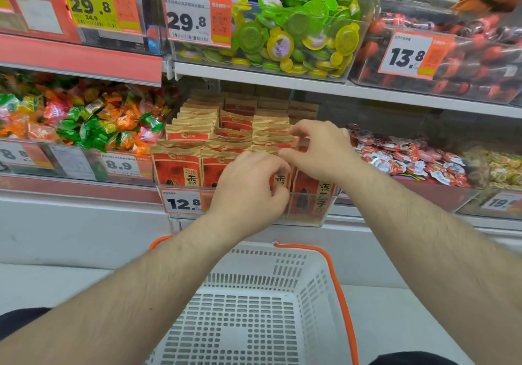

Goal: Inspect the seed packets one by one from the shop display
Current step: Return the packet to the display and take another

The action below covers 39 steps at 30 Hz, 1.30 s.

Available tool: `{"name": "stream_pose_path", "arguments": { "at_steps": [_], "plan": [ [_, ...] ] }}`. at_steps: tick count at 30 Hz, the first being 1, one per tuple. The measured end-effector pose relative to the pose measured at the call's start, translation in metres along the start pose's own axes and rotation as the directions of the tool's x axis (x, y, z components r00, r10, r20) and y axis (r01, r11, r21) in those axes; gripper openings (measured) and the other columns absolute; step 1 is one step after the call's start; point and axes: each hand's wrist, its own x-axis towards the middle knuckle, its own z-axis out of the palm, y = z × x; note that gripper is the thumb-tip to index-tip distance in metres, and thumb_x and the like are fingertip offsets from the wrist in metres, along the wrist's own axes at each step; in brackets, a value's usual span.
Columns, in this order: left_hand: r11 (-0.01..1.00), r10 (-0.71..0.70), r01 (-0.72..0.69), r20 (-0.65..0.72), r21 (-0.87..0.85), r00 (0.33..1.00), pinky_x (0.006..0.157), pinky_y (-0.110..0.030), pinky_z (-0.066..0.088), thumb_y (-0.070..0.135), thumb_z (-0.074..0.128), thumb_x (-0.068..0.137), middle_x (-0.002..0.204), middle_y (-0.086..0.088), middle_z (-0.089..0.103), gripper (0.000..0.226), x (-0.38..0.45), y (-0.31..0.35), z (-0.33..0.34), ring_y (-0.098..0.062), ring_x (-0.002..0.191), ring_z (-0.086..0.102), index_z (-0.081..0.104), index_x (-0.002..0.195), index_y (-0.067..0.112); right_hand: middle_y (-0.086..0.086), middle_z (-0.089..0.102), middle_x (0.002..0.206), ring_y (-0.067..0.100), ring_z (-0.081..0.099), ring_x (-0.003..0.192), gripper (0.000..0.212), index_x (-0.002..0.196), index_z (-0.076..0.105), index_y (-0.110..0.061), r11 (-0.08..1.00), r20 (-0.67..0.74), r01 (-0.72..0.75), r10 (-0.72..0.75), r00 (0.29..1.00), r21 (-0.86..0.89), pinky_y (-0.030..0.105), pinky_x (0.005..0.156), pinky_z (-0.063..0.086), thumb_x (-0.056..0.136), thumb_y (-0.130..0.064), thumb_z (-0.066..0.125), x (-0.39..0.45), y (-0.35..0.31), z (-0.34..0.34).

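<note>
Seed packets (178, 167) stand upright in tight rows inside a clear bin (310, 217) at centre frame, faces forward so labels can be read. Both hands reach in together, probably because the rows are packed too closely for one to free a packet. The left hand (248, 186) curls round a front-row packet (279, 181); the right hand (319, 147) seems to pinch packet tops just behind, though blur hides its fingertips. Each packet is kraft-brown along the top with a red body and bold characters (price tag (182, 202) below reads 12.8). A white basket (310, 294) waits at bottom centre.
</note>
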Motion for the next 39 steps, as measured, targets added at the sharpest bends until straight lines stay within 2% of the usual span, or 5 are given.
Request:
{"name": "stream_pose_path", "arguments": {
  "at_steps": [7, 19, 25, 28, 39],
  "plan": [
    [0.96, 0.082, -0.113, 0.129, 0.255, 0.988, 0.103, -0.043, 0.031, 0.042, 0.064, 0.078, 0.132, 0.002, 0.047, 0.057, 0.044, 0.012, 0.013, -0.021, 0.125, 0.038, 0.05, 0.13, 0.025, -0.003, 0.063, 0.12, 0.023, 0.054, 0.115, 0.048, 0.119, 0.061, -0.024, 0.999, -0.063, -0.03, 0.033, 0.997, 0.04, 0.045, 0.096, 0.036, 0.099, -0.053, 0.029, -0.017, 0.038, 0.003],
    [0.874, -0.167, -0.118, 0.518, 0.472, 0.839, 0.117, -0.065, 0.002, 0.079, 0.063, 0.067, 0.16, 0.001, 0.024, 0.107, 0.121, -0.003, 0.026, -0.025, 0.15, 0.011, 0.02, 0.153, 0.031, 0.009, 0.048, 0.147, 0.032, 0.045, 0.132, 0.05, 0.142, 0.045, -0.02, 0.957, 0.253, -0.277, 0.25, 0.935, 0.08, 0.048, 0.109, 0.037, 0.094, -0.033, 0.05, 0.071, 0.075, -0.006],
    [0.915, -0.266, -0.062, 0.709, 0.4, 0.653, 0.117, -0.062, -0.013, 0.081, 0.065, 0.067, 0.167, 0.006, -0.003, 0.121, 0.147, -0.012, 0.032, -0.021, 0.153, -0.013, -0.002, 0.157, 0.036, 0.007, 0.062, 0.098, 0.023, 0.055, 0.091, 0.011, 0.087, 0.053, -0.018, 0.972, 0.351, -0.235, 0.223, 0.91, -0.007, 0.028, 0.069, 0.041, 0.093, -0.026, 0.048, 0.111, 0.082, 0.007],
    [0.917, -0.253, -0.062, 0.696, 0.394, 0.672, 0.117, -0.063, -0.013, 0.077, 0.067, 0.07, 0.166, 0.004, 0.005, 0.117, 0.151, -0.015, 0.037, -0.022, 0.153, -0.008, 0.002, 0.157, 0.034, -0.002, 0.051, 0.074, 0.011, 0.048, 0.067, 0.026, 0.069, 0.049, -0.022, 0.979, 0.398, -0.201, 0.198, 0.896, -0.035, 0.024, 0.051, 0.03, 0.095, -0.022, 0.048, 0.125, 0.079, 0.01],
    [0.888, -0.205, -0.141, 0.653, 0.437, 0.729, 0.115, -0.065, -0.011, 0.081, 0.056, 0.073, 0.157, 0.004, 0.024, 0.092, 0.144, -0.018, 0.043, -0.023, 0.151, 0.0, 0.036, 0.149, 0.034, -0.002, 0.051, 0.075, 0.01, 0.05, 0.067, 0.009, 0.087, 0.058, -0.015, 0.992, 0.348, -0.115, 0.127, 0.929, -0.056, 0.023, 0.052, 0.035, 0.09, -0.022, 0.055, 0.131, 0.08, 0.014]
  ]
}}
